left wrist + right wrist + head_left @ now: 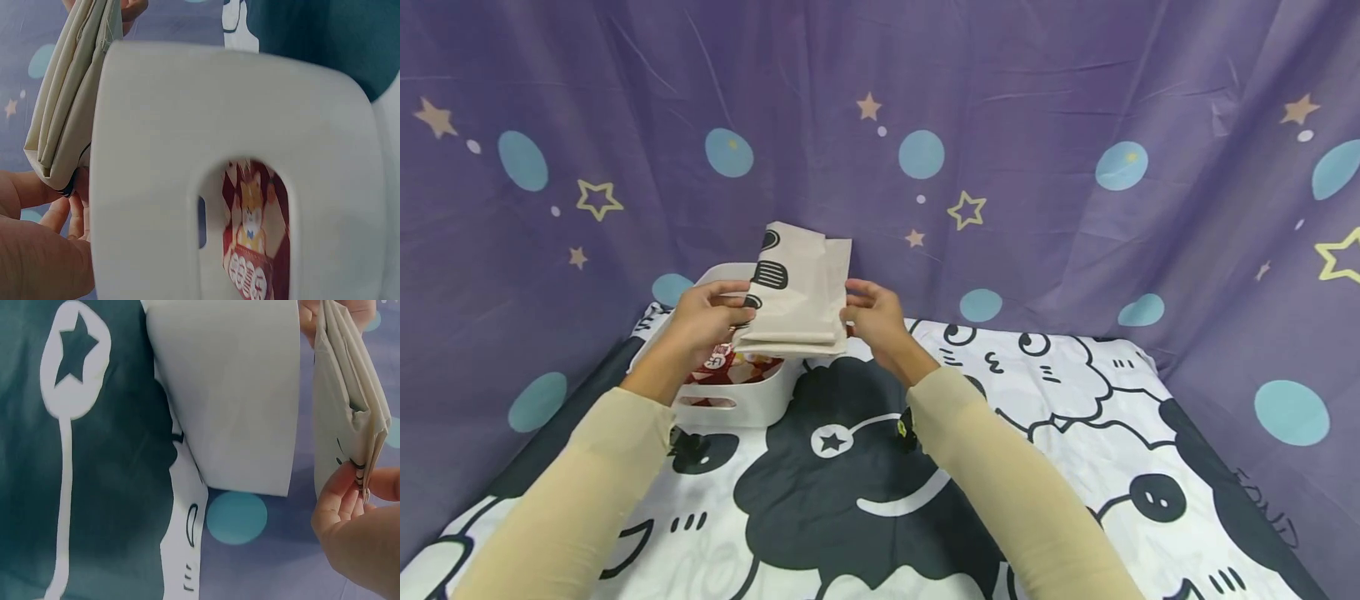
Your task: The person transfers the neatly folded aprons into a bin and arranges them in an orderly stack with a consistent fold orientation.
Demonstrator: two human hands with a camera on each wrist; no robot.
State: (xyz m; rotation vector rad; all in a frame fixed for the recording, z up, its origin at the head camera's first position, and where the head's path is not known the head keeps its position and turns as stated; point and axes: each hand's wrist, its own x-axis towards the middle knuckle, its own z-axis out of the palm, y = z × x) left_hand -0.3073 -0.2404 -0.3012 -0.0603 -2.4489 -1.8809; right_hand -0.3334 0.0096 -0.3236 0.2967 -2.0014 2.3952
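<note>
A folded cream cloth (797, 287) with black printed shapes is held up between both hands, above the rear of a white plastic basket (752, 404). My left hand (703, 317) pinches the cloth's left edge between thumb and fingers. At the opposite edge, my right hand (880, 321) grips it the same way; the right wrist view shows thumb and fingers on either side of the folded layers (353, 381). Inside the basket lies red packaging (722, 367) with a cartoon dog print, seen through the handle slot in the left wrist view. The cloth hides part of the basket.
A white bedspread (700, 542) with black cartoon figures covers the surface under the basket. Behind it hangs a purple curtain (1015, 250) with stars and blue dots, close to the basket's back and left side.
</note>
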